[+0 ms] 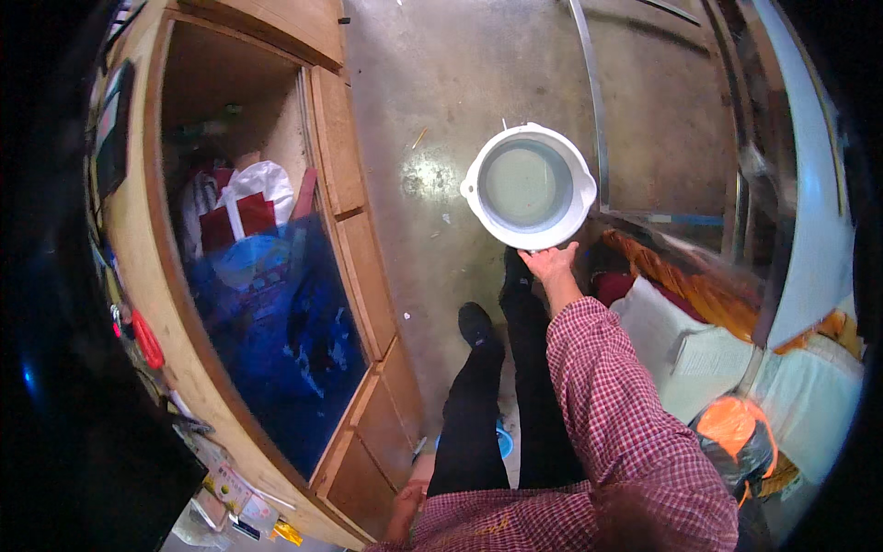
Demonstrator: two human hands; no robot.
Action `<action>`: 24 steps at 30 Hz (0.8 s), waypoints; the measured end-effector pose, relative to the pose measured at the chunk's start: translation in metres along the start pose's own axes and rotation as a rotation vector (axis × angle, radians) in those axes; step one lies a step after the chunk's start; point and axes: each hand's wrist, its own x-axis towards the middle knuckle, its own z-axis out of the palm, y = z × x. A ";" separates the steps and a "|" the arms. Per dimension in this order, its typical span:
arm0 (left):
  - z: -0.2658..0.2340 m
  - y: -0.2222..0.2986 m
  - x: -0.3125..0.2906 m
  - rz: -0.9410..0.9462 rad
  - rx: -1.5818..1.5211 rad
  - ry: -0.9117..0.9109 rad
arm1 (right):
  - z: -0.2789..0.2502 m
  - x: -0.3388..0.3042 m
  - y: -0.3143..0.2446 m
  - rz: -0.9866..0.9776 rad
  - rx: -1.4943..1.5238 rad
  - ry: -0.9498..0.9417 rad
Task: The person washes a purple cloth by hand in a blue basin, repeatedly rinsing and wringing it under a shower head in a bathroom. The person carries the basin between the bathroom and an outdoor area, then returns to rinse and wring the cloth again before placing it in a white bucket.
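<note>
A round white bucket (486, 208) with small ears on its rim is out in front of me. Its inside looks greyish, and I cannot tell whether there is water in it. My right hand (552, 264) grips the near edge of the rim, with the fingers out of sight beneath it and the thumb spread to the right. Low on the left, beside my thigh and close to the wooden cabinet, hangs my left hand (406, 506). Its fingers are small and partly hidden, so their hold is unclear.
On the left runs a wooden cabinet (368, 285), with a white-and-red bag (253, 202) and blue plastic (276, 359) in its open bay. A metal frame (590, 87) stands right of the bucket. Pale cloth-like bundles (676, 354) and an orange-black bag (731, 428) lie nearer. Behind my legs shows a blue basin (505, 443).
</note>
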 end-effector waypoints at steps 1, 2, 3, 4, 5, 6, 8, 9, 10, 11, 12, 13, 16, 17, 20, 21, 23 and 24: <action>0.001 0.012 -0.004 -0.082 -0.042 0.007 | 0.007 0.007 -0.005 0.038 0.097 -0.050; 0.001 0.026 -0.010 -0.077 -0.061 -0.001 | 0.011 0.012 -0.010 0.057 0.183 -0.062; 0.000 0.041 -0.017 -0.068 -0.081 -0.006 | 0.014 0.016 -0.016 0.095 0.124 0.006; 0.000 0.056 -0.023 -0.139 -0.064 -0.012 | 0.014 0.018 -0.021 0.132 0.114 0.053; -0.001 0.072 -0.030 -0.062 0.028 -0.033 | 0.014 0.020 -0.026 0.092 0.081 0.076; -0.003 0.088 -0.033 -0.057 0.155 -0.057 | 0.012 0.022 -0.032 0.050 0.034 0.134; -0.005 0.113 -0.038 -0.076 0.250 -0.071 | 0.008 0.025 -0.042 -0.066 -0.081 0.084; -0.005 0.122 -0.039 -0.100 0.217 -0.063 | 0.009 0.028 -0.047 -0.178 -0.173 0.077; -0.005 0.128 -0.037 -0.103 0.189 -0.055 | 0.008 0.027 -0.051 -0.321 -0.279 0.235; -0.005 0.131 -0.034 -0.079 0.330 -0.012 | 0.011 0.028 -0.057 -0.410 -0.644 0.578; -0.005 0.132 -0.027 -0.034 0.475 0.031 | 0.013 0.025 -0.060 -0.628 -0.786 0.488; -0.004 0.132 -0.020 -0.035 0.637 0.064 | 0.020 0.023 -0.065 -0.678 -0.830 0.352; -0.006 0.135 -0.002 0.060 0.369 0.075 | 0.045 0.007 -0.072 -0.622 -0.937 0.180; -0.009 0.141 0.000 0.058 0.283 0.069 | 0.056 0.000 -0.070 -0.570 -0.966 0.116; -0.025 0.185 -0.001 0.052 0.058 0.041 | 0.091 -0.017 -0.061 -0.479 -1.183 -0.211; -0.031 0.207 -0.003 0.033 0.004 0.027 | 0.101 -0.020 -0.054 -0.399 -1.281 -0.203; -0.044 0.248 -0.022 -0.046 -0.003 0.041 | 0.119 -0.026 -0.043 -0.312 -1.381 -0.035; -0.056 0.270 -0.026 -0.053 0.028 0.016 | 0.128 -0.028 -0.037 -0.256 -1.296 0.048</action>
